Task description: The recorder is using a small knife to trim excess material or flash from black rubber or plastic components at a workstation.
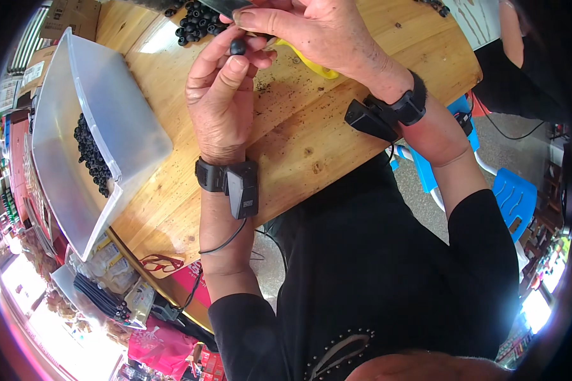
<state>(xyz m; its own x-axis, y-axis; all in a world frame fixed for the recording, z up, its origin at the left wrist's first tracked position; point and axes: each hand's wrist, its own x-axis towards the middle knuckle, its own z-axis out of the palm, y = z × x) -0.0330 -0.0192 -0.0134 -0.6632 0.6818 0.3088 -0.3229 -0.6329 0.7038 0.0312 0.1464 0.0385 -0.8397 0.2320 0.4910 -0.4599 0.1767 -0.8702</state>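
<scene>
Black round piece (238, 47) is gripped by the fingers of the left hand (222, 95), to the right of the clear bin (124, 95) on the desk (324, 127). The right hand (327, 32), farther from the bin, has its fingers closed on a flat grey tool (225, 6). Inside the bin, many small black pieces (92, 155) are lying.

Pink bag (171, 352) below the clear bin (117, 82) had pale print, carton left of it had a white label (33, 73), neither was legible tbh.
</scene>
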